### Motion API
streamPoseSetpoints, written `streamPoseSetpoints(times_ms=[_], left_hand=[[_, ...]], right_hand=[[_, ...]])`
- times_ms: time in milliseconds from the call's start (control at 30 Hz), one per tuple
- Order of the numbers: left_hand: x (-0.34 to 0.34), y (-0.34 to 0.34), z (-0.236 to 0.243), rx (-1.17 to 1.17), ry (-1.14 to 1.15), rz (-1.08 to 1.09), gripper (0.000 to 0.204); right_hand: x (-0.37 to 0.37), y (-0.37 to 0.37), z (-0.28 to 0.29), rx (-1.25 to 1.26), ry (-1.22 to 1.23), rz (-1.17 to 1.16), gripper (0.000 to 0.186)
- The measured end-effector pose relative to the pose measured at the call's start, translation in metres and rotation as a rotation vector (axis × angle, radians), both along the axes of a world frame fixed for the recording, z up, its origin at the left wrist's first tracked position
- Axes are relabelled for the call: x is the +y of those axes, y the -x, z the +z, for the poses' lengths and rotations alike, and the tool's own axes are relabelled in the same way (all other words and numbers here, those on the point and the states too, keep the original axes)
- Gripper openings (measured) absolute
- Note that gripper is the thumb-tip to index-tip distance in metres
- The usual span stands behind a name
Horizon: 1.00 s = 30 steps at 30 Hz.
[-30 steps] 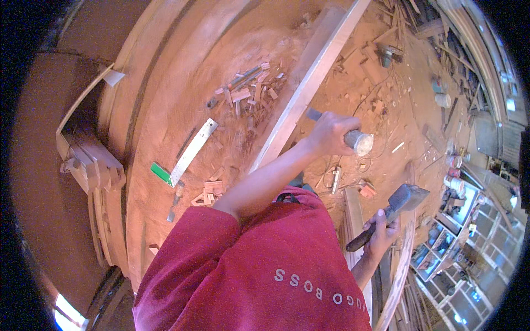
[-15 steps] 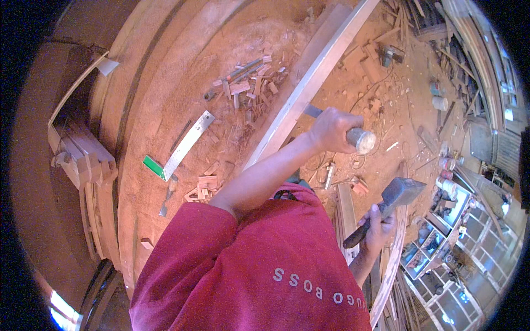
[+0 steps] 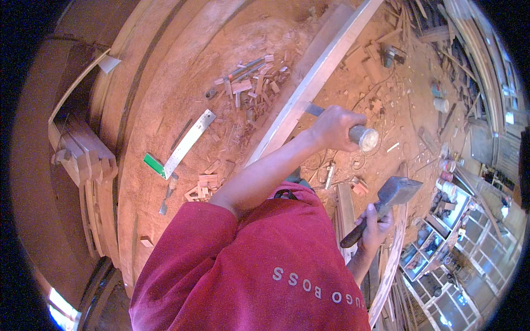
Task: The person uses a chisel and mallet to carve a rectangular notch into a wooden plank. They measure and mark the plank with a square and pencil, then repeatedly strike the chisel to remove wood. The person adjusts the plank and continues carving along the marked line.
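My left hand (image 3: 334,128) is closed round a chisel, its round pale-ended handle (image 3: 364,138) sticking out on the right. The chisel's flat steel blade (image 3: 315,109) reaches the edge of a long pale wooden beam (image 3: 309,85) that runs diagonally past my forearm. Lower right, my right hand (image 3: 377,225) grips a hatchet (image 3: 398,190) by its short dark handle. Its heavy metal head flares toward the right and is held apart from the chisel. My fingers hide part of both handles.
A try square (image 3: 189,144) with a green stock lies on the dusty surface to the left. Wood offcuts (image 3: 248,88) are heaped beyond it. Stacked timbers (image 3: 83,151) stand far left. At right are a compartmented tray (image 3: 428,248), cans (image 3: 446,165) and cables.
The hatchet and my right hand have shifted slightly left, with the head a little higher. My left hand and the chisel have barely moved, slightly to the right.
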<state>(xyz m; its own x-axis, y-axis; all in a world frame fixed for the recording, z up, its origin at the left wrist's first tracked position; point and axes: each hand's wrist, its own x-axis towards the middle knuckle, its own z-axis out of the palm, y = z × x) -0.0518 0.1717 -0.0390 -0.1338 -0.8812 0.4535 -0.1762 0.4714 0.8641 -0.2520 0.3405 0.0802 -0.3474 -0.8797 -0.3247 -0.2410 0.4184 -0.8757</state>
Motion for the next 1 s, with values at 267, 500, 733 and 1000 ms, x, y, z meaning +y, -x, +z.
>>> streamPoseSetpoints(times_ms=[267, 500, 733, 1000], left_hand=[[-0.001, 0.0, -0.002, 0.03, -0.028, -0.011, 0.026], [-0.013, -0.006, -0.004, 0.104, -0.058, 0.0, 0.033], [-0.013, -0.007, -0.01, 0.088, -0.095, -0.002, 0.03], [-0.014, -0.015, -0.005, 0.169, -0.108, 0.004, 0.027]], right_hand=[[-0.003, -0.006, -0.002, 0.018, 0.007, 0.025, 0.021], [-0.007, -0.01, 0.008, 0.019, 0.088, 0.033, 0.024], [-0.052, -0.043, 0.067, 0.193, 0.616, 0.096, 0.024], [-0.1, -0.059, 0.04, 0.759, 0.119, 0.529, 0.016]])
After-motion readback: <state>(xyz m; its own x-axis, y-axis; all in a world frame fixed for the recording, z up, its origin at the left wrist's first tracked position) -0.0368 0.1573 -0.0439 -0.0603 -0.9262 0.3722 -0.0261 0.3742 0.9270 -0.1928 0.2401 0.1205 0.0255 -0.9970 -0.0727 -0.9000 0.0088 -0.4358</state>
